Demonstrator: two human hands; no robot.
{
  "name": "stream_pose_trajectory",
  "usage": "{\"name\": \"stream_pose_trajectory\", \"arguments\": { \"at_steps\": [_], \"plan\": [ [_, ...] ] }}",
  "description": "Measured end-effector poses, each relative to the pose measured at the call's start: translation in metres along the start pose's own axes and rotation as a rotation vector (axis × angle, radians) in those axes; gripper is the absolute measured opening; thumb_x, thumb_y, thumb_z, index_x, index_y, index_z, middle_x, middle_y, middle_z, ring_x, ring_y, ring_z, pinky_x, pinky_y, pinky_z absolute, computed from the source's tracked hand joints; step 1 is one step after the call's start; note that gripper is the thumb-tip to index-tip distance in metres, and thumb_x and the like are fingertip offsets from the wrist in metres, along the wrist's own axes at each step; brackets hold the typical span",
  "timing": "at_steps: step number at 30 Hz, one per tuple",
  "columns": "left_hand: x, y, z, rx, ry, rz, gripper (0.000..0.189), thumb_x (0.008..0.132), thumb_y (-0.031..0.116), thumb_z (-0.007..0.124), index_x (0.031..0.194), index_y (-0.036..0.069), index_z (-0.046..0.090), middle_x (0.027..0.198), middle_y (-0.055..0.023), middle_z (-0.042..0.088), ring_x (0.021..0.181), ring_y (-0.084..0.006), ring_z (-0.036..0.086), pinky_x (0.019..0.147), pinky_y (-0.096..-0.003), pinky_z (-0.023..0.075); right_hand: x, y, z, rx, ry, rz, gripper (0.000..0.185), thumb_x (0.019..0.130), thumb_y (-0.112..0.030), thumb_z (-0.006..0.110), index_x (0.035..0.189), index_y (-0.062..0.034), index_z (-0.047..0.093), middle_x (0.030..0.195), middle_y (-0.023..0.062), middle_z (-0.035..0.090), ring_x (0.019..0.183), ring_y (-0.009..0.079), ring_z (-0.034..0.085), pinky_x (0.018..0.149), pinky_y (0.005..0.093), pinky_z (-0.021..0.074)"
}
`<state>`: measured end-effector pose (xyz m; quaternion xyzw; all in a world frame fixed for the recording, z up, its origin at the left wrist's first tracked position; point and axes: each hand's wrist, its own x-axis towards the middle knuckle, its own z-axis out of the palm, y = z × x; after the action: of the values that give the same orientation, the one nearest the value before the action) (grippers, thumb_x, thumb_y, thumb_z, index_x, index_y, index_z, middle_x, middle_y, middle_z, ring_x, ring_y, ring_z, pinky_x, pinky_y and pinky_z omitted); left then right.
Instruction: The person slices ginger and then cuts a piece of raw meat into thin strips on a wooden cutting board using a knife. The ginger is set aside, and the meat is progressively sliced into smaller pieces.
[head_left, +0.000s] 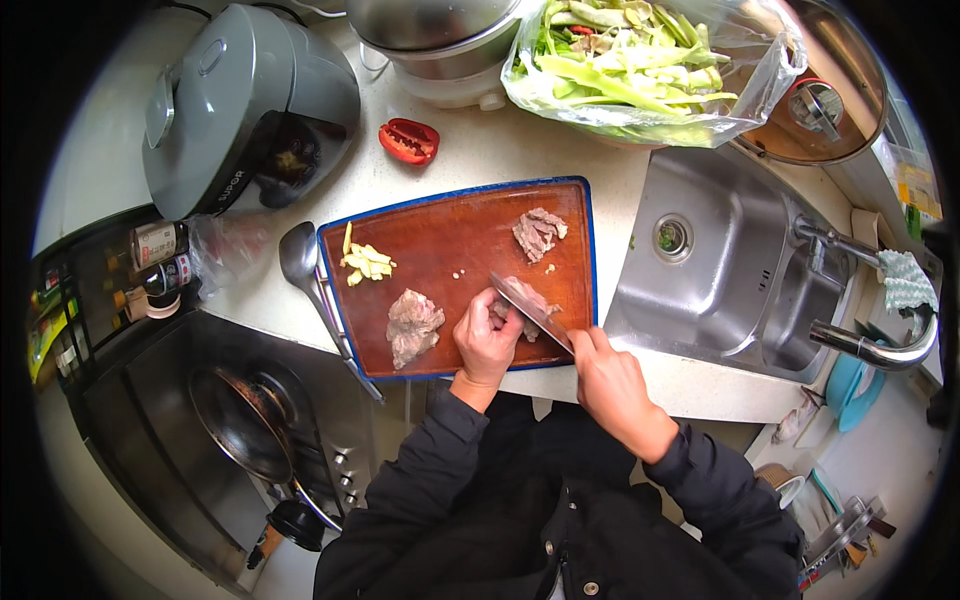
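My right hand (611, 379) grips the handle of a kitchen knife (534, 306), whose blade slants across a piece of meat (534, 291) on the brown cutting board (465, 225). Close against the blade, my left hand (486, 330) holds that meat with curled fingers. A larger chunk of meat (414, 328) lies left of my left hand. Cut meat slices (538, 234) are heaped near the board's far right corner. Sliced ginger (366, 262), pale yellow, sits at the board's left side.
Half a red pepper (409, 141) rests beyond the board, near a grey rice cooker (247, 112). A metal ladle (307, 262) lies along the board's left edge. At right is a steel sink (705, 300); a plastic bag of green vegetable scraps (637, 75) stands behind. A wok (244, 427) sits on the stove.
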<state>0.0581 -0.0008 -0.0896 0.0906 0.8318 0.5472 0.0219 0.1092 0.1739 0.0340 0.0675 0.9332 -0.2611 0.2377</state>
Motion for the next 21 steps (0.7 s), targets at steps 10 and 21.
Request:
{"name": "stream_pose_trajectory", "arguments": {
  "at_steps": [10, 21],
  "plan": [
    [0.001, 0.004, 0.0, -0.047, 0.001, -0.017, 0.036, 0.098, 0.027, 0.081, 0.114, -0.002, 0.066, 0.082, -0.0074, 0.073, 0.068, -0.0107, 0.066, 0.065, -0.0305, 0.0561, 0.01, 0.001, 0.012, -0.047, 0.059, -0.05, 0.013, 0.089, 0.0, 0.061, 0.101, 0.0011, 0.056, 0.086, 0.0188, 0.062, 0.066, 0.038, 0.072, 0.06, 0.0459, 0.0603],
    [0.001, 0.008, -0.002, 0.014, 0.035, -0.009, 0.036, 0.098, 0.029, 0.079, 0.112, -0.001, 0.065, 0.073, -0.007, 0.066, 0.058, -0.0139, 0.059, 0.056, -0.0318, 0.0507, 0.017, 0.005, 0.039, 0.055, 0.231, -0.098, 0.028, 0.083, 0.005, 0.063, 0.109, 0.0021, 0.056, 0.093, 0.0233, 0.062, 0.072, 0.0463, 0.069, 0.065, 0.0528, 0.0587]
  ]
}}
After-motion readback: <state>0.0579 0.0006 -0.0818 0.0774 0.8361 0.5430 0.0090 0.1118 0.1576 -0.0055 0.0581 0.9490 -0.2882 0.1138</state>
